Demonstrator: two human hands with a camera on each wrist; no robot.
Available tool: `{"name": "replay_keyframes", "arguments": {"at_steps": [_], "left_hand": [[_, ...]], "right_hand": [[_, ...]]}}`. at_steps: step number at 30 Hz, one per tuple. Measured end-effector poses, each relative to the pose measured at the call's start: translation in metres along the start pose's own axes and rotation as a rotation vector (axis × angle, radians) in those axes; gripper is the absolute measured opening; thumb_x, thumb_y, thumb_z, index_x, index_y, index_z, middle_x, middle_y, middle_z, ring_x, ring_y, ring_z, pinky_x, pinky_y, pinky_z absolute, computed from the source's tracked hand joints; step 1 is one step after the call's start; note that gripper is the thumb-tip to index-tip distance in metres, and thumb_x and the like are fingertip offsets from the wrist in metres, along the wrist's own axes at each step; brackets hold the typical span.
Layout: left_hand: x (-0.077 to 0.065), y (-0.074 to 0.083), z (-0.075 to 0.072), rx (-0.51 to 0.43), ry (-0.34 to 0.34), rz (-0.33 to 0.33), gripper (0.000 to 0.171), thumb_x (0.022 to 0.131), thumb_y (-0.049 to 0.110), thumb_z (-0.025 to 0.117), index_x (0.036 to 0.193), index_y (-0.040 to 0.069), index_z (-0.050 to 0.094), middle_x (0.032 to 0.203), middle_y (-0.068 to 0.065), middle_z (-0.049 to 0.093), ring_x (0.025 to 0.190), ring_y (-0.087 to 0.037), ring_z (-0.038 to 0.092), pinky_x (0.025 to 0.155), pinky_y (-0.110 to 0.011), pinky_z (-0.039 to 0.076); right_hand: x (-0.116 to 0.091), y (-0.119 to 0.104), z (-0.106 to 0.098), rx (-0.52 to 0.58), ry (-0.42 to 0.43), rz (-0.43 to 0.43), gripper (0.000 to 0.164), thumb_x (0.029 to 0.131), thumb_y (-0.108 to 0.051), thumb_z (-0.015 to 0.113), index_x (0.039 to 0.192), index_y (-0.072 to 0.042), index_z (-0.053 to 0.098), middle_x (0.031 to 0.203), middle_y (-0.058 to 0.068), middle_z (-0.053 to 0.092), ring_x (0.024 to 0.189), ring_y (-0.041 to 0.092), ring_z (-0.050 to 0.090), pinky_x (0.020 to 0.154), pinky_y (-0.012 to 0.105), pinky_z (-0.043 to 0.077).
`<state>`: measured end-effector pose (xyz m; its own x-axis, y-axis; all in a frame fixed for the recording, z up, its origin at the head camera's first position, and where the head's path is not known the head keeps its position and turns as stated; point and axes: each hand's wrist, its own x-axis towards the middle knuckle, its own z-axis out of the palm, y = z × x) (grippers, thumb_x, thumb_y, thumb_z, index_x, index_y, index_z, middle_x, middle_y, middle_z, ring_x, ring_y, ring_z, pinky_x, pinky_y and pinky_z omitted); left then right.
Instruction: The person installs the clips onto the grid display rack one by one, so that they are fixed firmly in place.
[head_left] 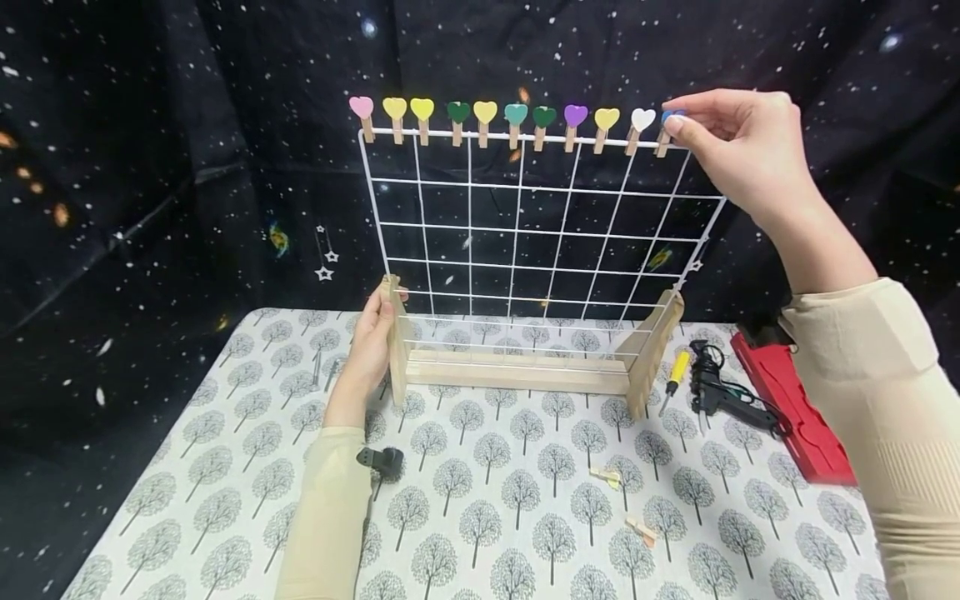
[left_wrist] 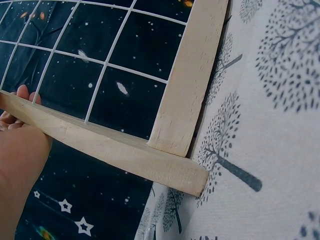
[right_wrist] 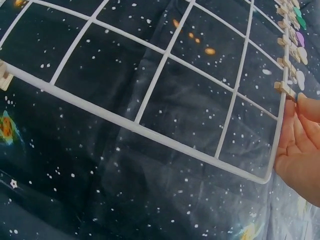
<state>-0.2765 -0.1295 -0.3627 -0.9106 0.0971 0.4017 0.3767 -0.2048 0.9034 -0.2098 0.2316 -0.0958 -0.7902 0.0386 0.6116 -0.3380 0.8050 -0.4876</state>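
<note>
A white wire grid [head_left: 517,227] stands upright in a wooden stand [head_left: 517,373]. Along its top wire sits a row of several wooden clothespins with heart tops, among them a pink one [head_left: 362,108], a purple one [head_left: 576,117] and a white one [head_left: 642,121]. At the row's right end my right hand [head_left: 750,146] pinches a blue heart clothespin [head_left: 663,143] between thumb and fingers; its jaws are on the top wire near the corner. My left hand [head_left: 369,346] grips the stand's left upright [left_wrist: 100,132], thumb in front and fingertips showing behind it.
Two loose clothespins lie on the tree-print tablecloth [head_left: 480,517], one with a yellow top [head_left: 606,477], one with an orange top [head_left: 641,531]. Right of the stand are a yellow screwdriver [head_left: 677,371], a black glue gun [head_left: 723,396] and a red case [head_left: 795,408]. A dark starry cloth [head_left: 187,167] hangs behind.
</note>
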Motion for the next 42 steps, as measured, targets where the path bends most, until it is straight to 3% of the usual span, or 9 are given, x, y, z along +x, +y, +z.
{"name": "replay_keyframes", "arguments": {"at_steps": [7, 11, 14, 17, 24, 31, 35, 38, 42], "left_hand": [[-0.002, 0.001, 0.001, -0.023, -0.006, 0.000, 0.051, 0.089, 0.038, 0.033, 0.134, 0.015, 0.029, 0.126, -0.013, 0.037, 0.121, -0.020, 0.030, 0.104, -0.041, 0.019], [-0.002, 0.001, 0.002, -0.027, -0.015, 0.002, 0.051, 0.089, 0.037, 0.032, 0.135, 0.015, 0.028, 0.126, -0.015, 0.036, 0.122, -0.020, 0.030, 0.105, -0.039, 0.018], [-0.002, 0.001, 0.003, -0.028, -0.020, 0.002, 0.052, 0.088, 0.037, 0.033, 0.135, 0.016, 0.028, 0.127, -0.016, 0.036, 0.123, -0.020, 0.030, 0.105, -0.038, 0.019], [0.000, 0.000, 0.004, -0.025, -0.023, 0.009, 0.053, 0.088, 0.038, 0.033, 0.135, 0.015, 0.029, 0.127, -0.016, 0.036, 0.122, -0.019, 0.030, 0.105, -0.039, 0.019], [0.003, 0.001, 0.004, -0.023, -0.016, 0.024, 0.053, 0.087, 0.040, 0.035, 0.134, 0.015, 0.030, 0.125, -0.013, 0.037, 0.121, -0.018, 0.031, 0.104, -0.039, 0.020], [0.003, 0.001, 0.002, -0.037, -0.001, 0.015, 0.056, 0.084, 0.042, 0.037, 0.132, 0.015, 0.033, 0.122, -0.010, 0.040, 0.121, -0.023, 0.031, 0.103, -0.040, 0.021], [0.002, 0.001, 0.001, -0.024, -0.001, 0.001, 0.055, 0.084, 0.043, 0.036, 0.133, 0.017, 0.033, 0.121, -0.006, 0.041, 0.120, -0.021, 0.031, 0.103, -0.041, 0.021], [0.001, 0.001, 0.001, -0.027, -0.001, 0.004, 0.055, 0.084, 0.043, 0.036, 0.132, 0.016, 0.033, 0.124, -0.012, 0.038, 0.120, -0.020, 0.032, 0.103, -0.043, 0.020], [0.002, 0.000, 0.002, -0.039, 0.002, 0.001, 0.055, 0.085, 0.042, 0.036, 0.132, 0.013, 0.033, 0.124, -0.013, 0.037, 0.119, -0.022, 0.032, 0.103, -0.045, 0.021]], "right_hand": [[-0.009, 0.003, 0.001, 0.056, 0.110, -0.068, 0.031, 0.081, -0.033, 0.058, 0.111, -0.024, 0.060, 0.099, -0.006, 0.064, 0.074, -0.002, 0.052, 0.062, 0.014, 0.037], [-0.023, 0.010, 0.003, 0.133, 0.209, -0.148, 0.027, 0.079, -0.026, 0.063, 0.106, -0.019, 0.064, 0.094, -0.007, 0.065, 0.076, -0.001, 0.053, 0.068, 0.011, 0.038], [-0.040, 0.021, 0.009, 0.153, 0.216, -0.249, 0.023, 0.078, -0.019, 0.064, 0.101, -0.015, 0.066, 0.090, -0.004, 0.065, 0.071, 0.000, 0.054, 0.064, 0.013, 0.039], [-0.064, 0.036, 0.020, 0.163, 0.134, -0.329, 0.021, 0.077, -0.012, 0.066, 0.098, -0.012, 0.067, 0.088, 0.000, 0.065, 0.071, 0.002, 0.054, 0.064, 0.013, 0.040], [-0.147, 0.079, 0.057, 0.061, -0.178, -0.238, 0.021, 0.077, -0.016, 0.065, 0.099, -0.016, 0.065, 0.089, -0.006, 0.065, 0.064, 0.002, 0.051, 0.047, 0.016, 0.041], [-0.228, 0.121, 0.088, 0.048, -0.398, -0.246, 0.023, 0.074, -0.011, 0.067, 0.096, -0.011, 0.065, 0.087, -0.003, 0.065, 0.066, -0.001, 0.052, 0.054, 0.016, 0.045], [-0.266, 0.134, 0.093, 0.060, -0.509, -0.246, 0.037, 0.072, -0.017, 0.069, 0.108, -0.013, 0.059, 0.091, -0.006, 0.063, 0.070, -0.001, 0.052, 0.059, 0.019, 0.047], [-0.288, 0.139, 0.093, -0.010, -0.582, -0.277, 0.051, 0.071, -0.027, 0.070, 0.118, -0.016, 0.052, 0.099, -0.009, 0.059, 0.079, 0.002, 0.054, 0.067, 0.025, 0.049], [-0.308, 0.142, 0.091, -0.183, -0.627, -0.367, 0.055, 0.071, -0.037, 0.068, 0.120, -0.022, 0.049, 0.105, -0.014, 0.052, 0.091, 0.005, 0.053, 0.075, 0.031, 0.048]]}}
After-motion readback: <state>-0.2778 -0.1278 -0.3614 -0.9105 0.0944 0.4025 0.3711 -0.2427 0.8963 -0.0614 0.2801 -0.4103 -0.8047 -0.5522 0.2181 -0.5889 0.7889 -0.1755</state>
